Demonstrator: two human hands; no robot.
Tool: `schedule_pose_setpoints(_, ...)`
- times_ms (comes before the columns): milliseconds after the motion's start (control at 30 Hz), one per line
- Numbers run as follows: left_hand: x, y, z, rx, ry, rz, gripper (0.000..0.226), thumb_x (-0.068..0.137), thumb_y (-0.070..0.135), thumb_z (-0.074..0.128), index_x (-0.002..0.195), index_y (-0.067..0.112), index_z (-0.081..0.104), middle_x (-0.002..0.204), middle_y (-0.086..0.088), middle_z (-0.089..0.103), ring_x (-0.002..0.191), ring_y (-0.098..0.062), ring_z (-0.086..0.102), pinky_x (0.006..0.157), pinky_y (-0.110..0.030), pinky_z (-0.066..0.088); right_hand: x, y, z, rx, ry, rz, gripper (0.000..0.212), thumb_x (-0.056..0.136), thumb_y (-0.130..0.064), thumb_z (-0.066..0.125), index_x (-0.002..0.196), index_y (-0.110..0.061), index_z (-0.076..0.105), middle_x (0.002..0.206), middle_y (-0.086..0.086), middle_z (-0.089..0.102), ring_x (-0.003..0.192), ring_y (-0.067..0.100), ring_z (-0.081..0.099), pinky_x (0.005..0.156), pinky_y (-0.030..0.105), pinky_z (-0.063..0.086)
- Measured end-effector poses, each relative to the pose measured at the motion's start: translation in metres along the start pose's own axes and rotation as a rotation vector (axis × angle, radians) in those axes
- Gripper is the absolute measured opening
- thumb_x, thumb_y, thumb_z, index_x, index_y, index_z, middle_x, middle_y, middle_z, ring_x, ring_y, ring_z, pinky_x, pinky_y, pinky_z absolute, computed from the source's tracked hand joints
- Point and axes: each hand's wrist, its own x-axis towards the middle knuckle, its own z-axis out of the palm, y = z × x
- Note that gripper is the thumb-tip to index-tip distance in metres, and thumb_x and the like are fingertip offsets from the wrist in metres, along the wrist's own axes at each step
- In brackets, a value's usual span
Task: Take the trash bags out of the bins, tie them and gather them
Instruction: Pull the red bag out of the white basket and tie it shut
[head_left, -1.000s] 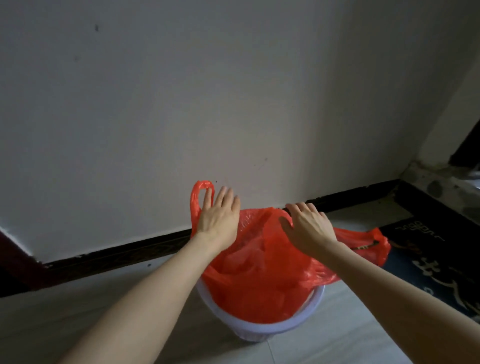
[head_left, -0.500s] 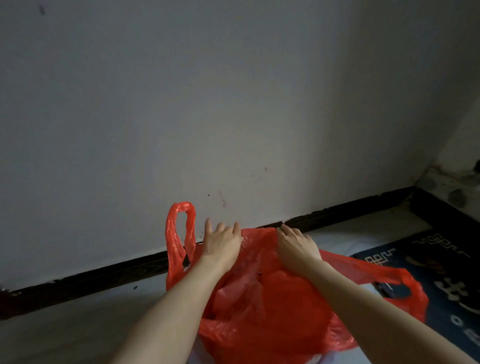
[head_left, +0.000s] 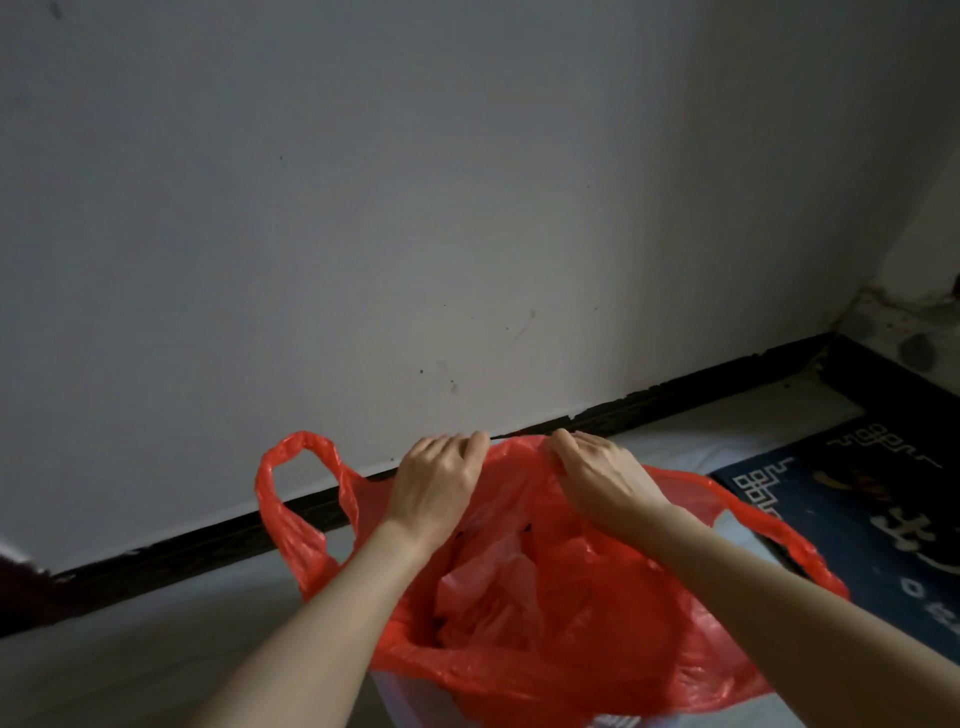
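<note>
Gripping 1 red trash bag: left hand, right hand, fingers curled on its rim.

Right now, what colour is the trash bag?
Red, seen in the head view: the bag is translucent red plastic.

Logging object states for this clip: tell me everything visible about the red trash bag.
The red trash bag is thin, glossy, crinkled plastic of the vest-carrier type with two loop handles. Its left handle stands up free; the right handle droops toward the dark mat. The mouth is open, showing crumpled pinkish-red plastic inside. Both hands, left and right, grip its far rim. Its lower part still sits in the pale bin.
</note>
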Motion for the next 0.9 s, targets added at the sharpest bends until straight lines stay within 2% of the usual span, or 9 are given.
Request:
schedule_pose_setpoints(100,-0.008,0.000,-0.005,-0.029,-0.016,-0.049,0.025,0.071,0.007,0.040,0.088,0.012,0.058,0.064,-0.003,0.063,0.057,-0.021,0.064,0.046,-0.025,0.051,-0.006,-0.004,-0.002,0.024,-0.018,-0.059,0.016,0.085,-0.006,0.039,0.097,-0.003,0.050,0.096,0.016,0.056,0.091,0.035,0.054,0.067,0.030,0.027)
schedule_pose_setpoints(267,-0.013,-0.004,-0.026,-0.033,-0.120,-0.079,0.019,0.065,0.004,0.063,0.082,0.012,0.067,0.072,-0.005,0.059,0.062,-0.021,0.063,0.044,-0.025,0.049,-0.016,-0.017,-0.015,0.033,-0.150,0.007,0.065,0.083,-0.016,0.051,0.142,-0.018,0.022,0.133,0.007,0.035,0.119,0.028,0.043,0.084,0.036,0.044)
schedule_pose_setpoints(367,-0.023,0.000,-0.049,-0.093,-0.316,-0.001,0.022,0.074,0.023,0.058,0.092,0.013,0.065,0.091,-0.007,0.062,0.088,-0.026,0.063,0.070,-0.029,0.053,-0.030,-0.019,-0.021,0.053,-0.146,0.001,0.059,0.083,-0.034,0.054,0.137,-0.015,0.038,0.137,0.008,0.034,0.125,0.027,0.040,0.094,0.035,0.042)
schedule_pose_setpoints(467,-0.044,0.011,-0.078,-0.111,-0.754,-0.035,0.078,0.071,0.070,0.022,0.126,0.021,0.048,0.133,0.000,0.049,0.128,-0.019,0.039,0.106,-0.032,0.030,-0.056,-0.027,-0.029,-0.005,-0.199,-0.063,0.083,0.070,-0.077,0.029,0.128,-0.021,0.048,0.135,0.006,0.048,0.130,0.026,0.037,0.107,0.041,0.034)
schedule_pose_setpoints(533,-0.063,0.017,-0.093,-0.088,-0.868,0.001,0.106,0.054,0.087,0.012,0.136,0.024,0.035,0.146,0.003,0.036,0.137,-0.017,0.026,0.113,-0.035,0.017,-0.080,-0.032,-0.027,-0.147,-0.344,-0.137,0.109,0.052,-0.093,0.008,0.139,-0.032,0.031,0.144,0.003,0.039,0.137,0.025,0.027,0.113,0.047,0.024)
schedule_pose_setpoints(600,-0.080,0.017,-0.100,-0.057,-0.932,0.057,0.121,0.044,0.095,0.013,0.142,0.026,0.025,0.152,0.002,0.027,0.143,-0.018,0.017,0.117,-0.046,0.002,-0.099,-0.036,-0.025,-0.264,-0.439,-0.208,0.115,0.045,-0.095,0.010,0.144,-0.037,0.009,0.152,0.003,0.023,0.143,0.026,0.014,0.113,0.058,0.017)
schedule_pose_setpoints(733,-0.096,0.012,-0.103,0.013,-0.826,0.089,0.093,0.065,0.078,0.023,0.143,0.027,0.026,0.139,-0.001,0.044,0.134,-0.020,0.036,0.114,-0.055,-0.007,-0.109,-0.038,-0.022,-0.345,-0.452,-0.196,0.101,0.072,-0.069,0.050,0.144,-0.034,-0.011,0.154,0.006,0.009,0.140,0.032,0.018,0.110,0.052,0.030)
schedule_pose_setpoints(833,-0.092,0.003,-0.101,-0.057,-0.736,-0.056,0.062,0.081,0.044,0.057,0.136,0.023,0.040,0.127,-0.006,0.052,0.121,-0.025,0.050,0.112,-0.044,0.024,-0.103,-0.036,-0.024,-0.322,-0.400,-0.114,0.090,0.083,-0.047,0.057,0.146,-0.027,-0.005,0.150,0.006,0.015,0.135,0.031,0.027,0.102,0.044,0.043)
schedule_pose_setpoints(900,-0.087,0.000,-0.100,-0.011,-0.638,-0.062,0.044,0.066,0.023,0.078,0.108,0.020,0.065,0.100,-0.006,0.065,0.092,-0.025,0.065,0.085,-0.037,0.049,-0.101,-0.034,-0.021,-0.290,-0.377,-0.032,0.074,0.087,-0.036,0.054,0.145,-0.023,0.010,0.145,0.008,0.026,0.128,0.031,0.036,0.092,0.041,0.049)
